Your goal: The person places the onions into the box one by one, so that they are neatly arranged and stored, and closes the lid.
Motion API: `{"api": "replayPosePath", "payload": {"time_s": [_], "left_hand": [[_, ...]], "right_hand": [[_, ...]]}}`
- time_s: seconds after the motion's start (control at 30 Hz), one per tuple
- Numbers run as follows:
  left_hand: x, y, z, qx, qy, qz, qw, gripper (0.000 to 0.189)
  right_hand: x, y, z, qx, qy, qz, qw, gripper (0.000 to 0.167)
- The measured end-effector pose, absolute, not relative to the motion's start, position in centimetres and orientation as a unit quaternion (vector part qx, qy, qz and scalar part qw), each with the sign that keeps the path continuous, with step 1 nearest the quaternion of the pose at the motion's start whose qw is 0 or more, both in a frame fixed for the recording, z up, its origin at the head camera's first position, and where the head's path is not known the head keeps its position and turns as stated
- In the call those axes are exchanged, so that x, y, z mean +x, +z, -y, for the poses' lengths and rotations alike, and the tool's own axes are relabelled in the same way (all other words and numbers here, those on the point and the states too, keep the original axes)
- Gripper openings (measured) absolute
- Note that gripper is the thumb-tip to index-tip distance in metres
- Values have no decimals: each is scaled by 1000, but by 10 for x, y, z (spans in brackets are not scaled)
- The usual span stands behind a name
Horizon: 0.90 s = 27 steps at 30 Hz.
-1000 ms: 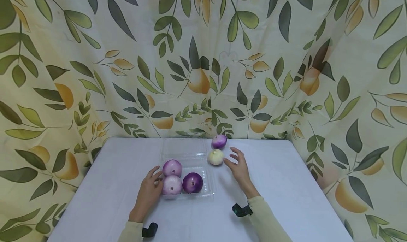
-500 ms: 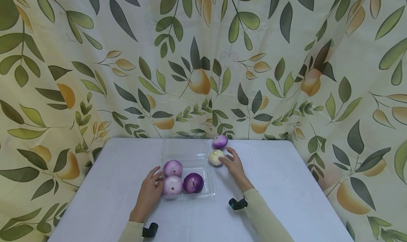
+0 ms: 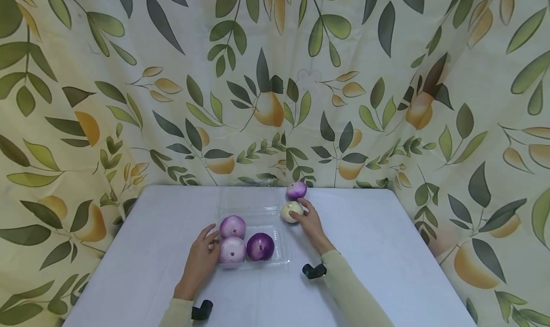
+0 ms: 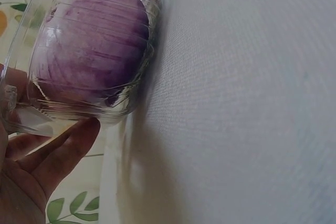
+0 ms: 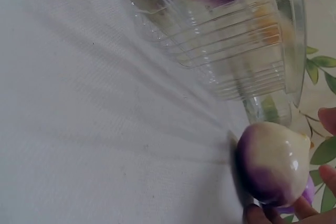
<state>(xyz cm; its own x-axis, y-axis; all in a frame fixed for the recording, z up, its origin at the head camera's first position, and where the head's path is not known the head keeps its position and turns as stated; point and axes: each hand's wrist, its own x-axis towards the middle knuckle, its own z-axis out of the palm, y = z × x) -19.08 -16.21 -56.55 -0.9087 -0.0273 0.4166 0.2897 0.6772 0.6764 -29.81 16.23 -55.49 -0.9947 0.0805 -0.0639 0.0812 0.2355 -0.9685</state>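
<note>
My left hand [image 3: 202, 255] holds the left edge of a clear plastic container [image 3: 281, 250]. In the left wrist view, one fingertip [image 4: 90, 125] is at its outer wall and another finger shows through the rim. Three peeled purple onions sit inside: a pale one [image 3: 232, 249] at the near left, another [image 3: 233, 226] behind it, and a dark one [image 3: 260, 247] at the right. My right hand [image 3: 311, 224] curls round a white onion [image 5: 275, 163], which the right wrist view shows with purple patches. Its thumb overlaps the onion in the head view.
Another purple onion [image 3: 296, 191] lies just behind the white one, near the table's back edge. The container's clear lid [image 3: 249, 200] lies folded back behind its base. A leaf-patterned curtain [image 3: 172, 102] surrounds the white table [image 3: 374, 250] at the back and sides.
My right hand has moved left onto the white onion, its thumb and fingers coming round it. My left hand stays at the container, and the onions have kept their places.
</note>
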Motion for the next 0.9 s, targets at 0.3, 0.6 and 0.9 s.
{"api": "replayPosePath", "payload": {"time_s": [0.3,0.6,0.9], "left_hand": [[-193,-567,162,-78,-392,893,207,32],[-194,-568,163,-79,-394,892,206,32],[-192,-567,163,-69,-403,893,188,32]], "right_hand": [[-301,-557,-157,50,-613,-789,-4,64],[-304,-559,-156,53,-591,-805,-18,60],[-303,-563,-157,47,-577,-814,-37,58]]}}
